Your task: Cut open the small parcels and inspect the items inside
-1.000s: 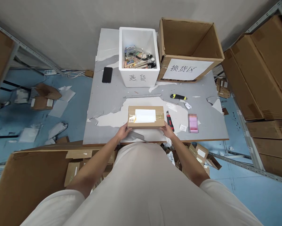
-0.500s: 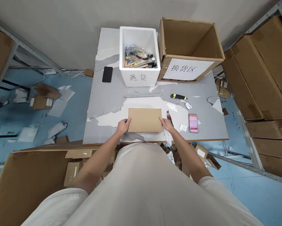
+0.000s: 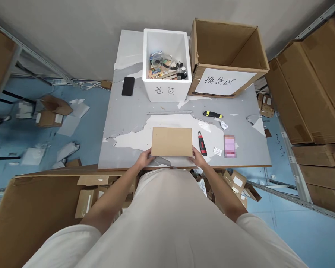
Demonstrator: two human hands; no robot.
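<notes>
A plain brown cardboard box (image 3: 171, 142) lies in front of me at the table's near side, its long side facing me. My left hand (image 3: 145, 158) grips its near left corner, and my right hand (image 3: 196, 157) grips the near right corner; some fingertips are hidden by the box. Just right of the box rests a red and black utility knife (image 3: 202, 143). Beyond it lies a yellow and black utility knife (image 3: 212, 114). A small white packet (image 3: 217, 151) and a pink blurred-out item (image 3: 229, 146) are farther right.
At the table's back stand a white foam box (image 3: 167, 91) with assorted items inside and a large open carton (image 3: 231, 61) with a handwritten sheet. A black phone (image 3: 128, 86) lies at left on the peeling tabletop (image 3: 122, 115). Stacked cartons (image 3: 318, 156) fill the right-hand shelf.
Both hands have slid toward me, from the box's sides to its near corners. The red utility knife now shows fully. The box has stayed nearly in place.
</notes>
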